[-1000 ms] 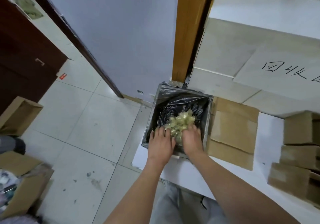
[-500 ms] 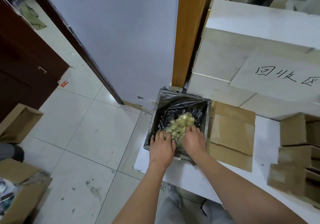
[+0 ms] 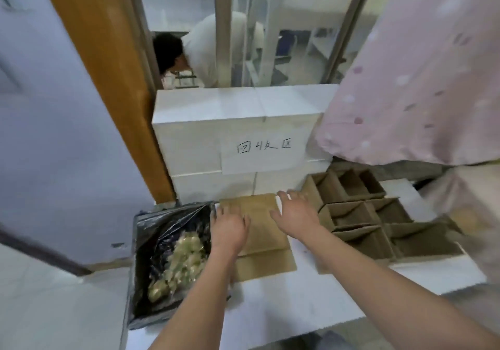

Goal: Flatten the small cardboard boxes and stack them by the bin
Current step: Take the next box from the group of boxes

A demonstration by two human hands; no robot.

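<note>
Six open boxes (image 3: 378, 214), two hands (image 3: 230, 228)

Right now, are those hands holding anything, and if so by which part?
Nothing is held. Both the left hand and right hand are open above the flattened cardboard.

Flattened brown cardboard boxes (image 3: 259, 230) lie stacked flat on the white sheet, just right of my bin (image 3: 173, 263), which is square, lined with a black bag and holds crumpled yellowish wrap. Right of the stack, several small open boxes (image 3: 373, 214) sit unflattened, touching in rows.
</note>
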